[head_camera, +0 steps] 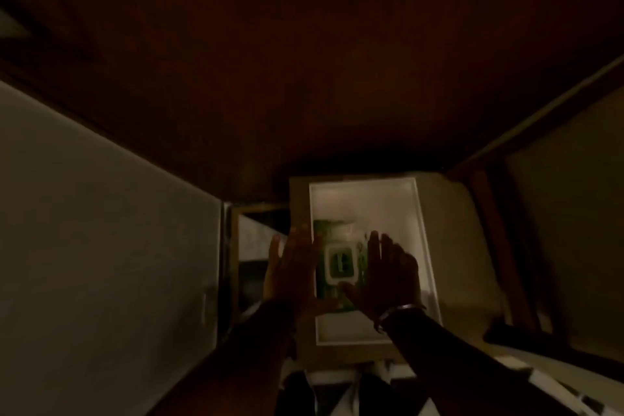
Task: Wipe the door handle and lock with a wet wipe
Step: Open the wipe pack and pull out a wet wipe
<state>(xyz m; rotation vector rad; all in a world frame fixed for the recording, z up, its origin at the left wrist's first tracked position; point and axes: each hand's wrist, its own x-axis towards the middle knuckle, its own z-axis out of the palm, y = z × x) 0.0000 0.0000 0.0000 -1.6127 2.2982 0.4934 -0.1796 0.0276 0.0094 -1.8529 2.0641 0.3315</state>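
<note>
Green plastic shows between the two hands: a wet wipe pack (pixel 341 263) with a pale rounded flip lid in the middle of its top, lying in a white tray (pixel 422 213). The left hand (pixel 293 270) lies flat along the pack's left edge, fingers straight and spread, pointing away from the camera; the right hand (pixel 388 272) flanks the right edge the same way, its thumb reaching in under the lid toward the pack's near end. Both hands are flattened out rather than curled, and in this dim light it cannot be told whether the palms actually press the pack or merely frame it. A thin metal bangle (pixel 400 309) circles the right wrist, and dark sleeves cover both forearms.

The pack's near end is hidden behind the thumbs, and its print is too blurred to read. The tray sits on a pale boxy stand (pixel 452 246), whose lower edge is cut off by the arms. A dark reddish-brown wooden surface (pixel 304 61), possibly the door, fills the upper picture; no handle or lock can be made out on it in the gloom. A pale panel (pixel 101 213) runs down the left side.
</note>
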